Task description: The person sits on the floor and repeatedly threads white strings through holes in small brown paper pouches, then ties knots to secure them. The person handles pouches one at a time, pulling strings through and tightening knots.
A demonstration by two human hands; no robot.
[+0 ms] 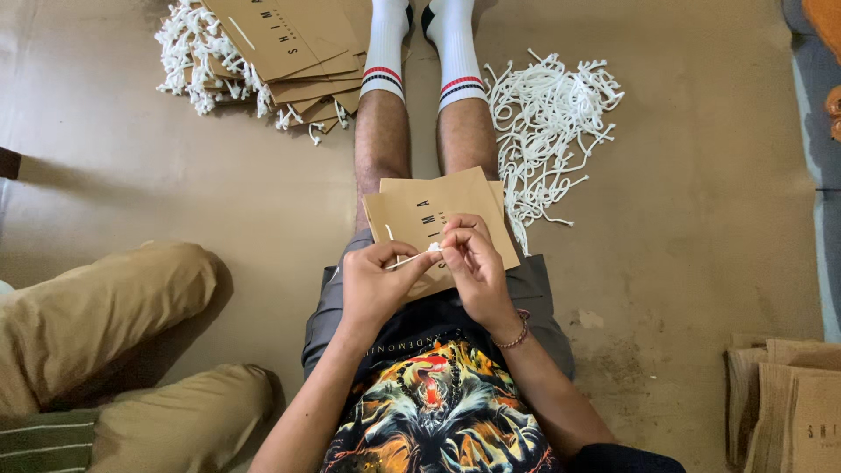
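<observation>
A flat brown paper bag (pixel 420 210) lies on my lap, above my knees. My left hand (pixel 372 285) pinches a thin white cord (pixel 407 258) at the bag's lower edge. My right hand (pixel 473 263) meets it from the right, its fingertips closed on the same cord end. Both hands touch the bag. My legs stretch forward in white socks with red and black stripes.
A heap of loose white cords (pixel 547 123) lies on the brown floor right of my legs. A stack of brown bags with cord handles (pixel 280 52) sits at upper left. More brown bags (pixel 788 403) stand at lower right. Another person's legs in tan trousers (pixel 114 350) are at my left.
</observation>
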